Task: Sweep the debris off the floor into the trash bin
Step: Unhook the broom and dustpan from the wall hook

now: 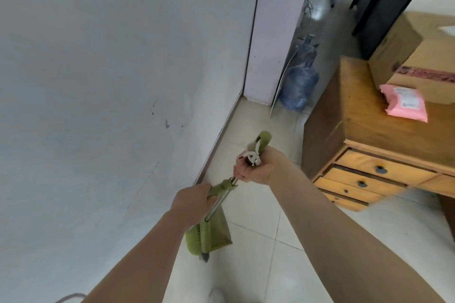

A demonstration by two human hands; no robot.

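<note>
A green broom and dustpan set [209, 238] stands upright on the pale tiled floor beside the wall, its two metal handles [219, 202] side by side. My left hand [192, 198] is closed around a green grip partway down the handles. My right hand [256, 167] grips the top end of a handle, where a green hanging loop [263, 139] sticks up. Grey bristles [204, 257] poke out under the green dustpan. No debris and no trash bin are visible.
A grey-white wall [110, 81] fills the left. A wooden drawer cabinet [369, 145] stands at right, with a cardboard box [418, 56] and a pink packet [403, 103] on top. A blue water jug [300, 83] stands in the far corner by a doorway.
</note>
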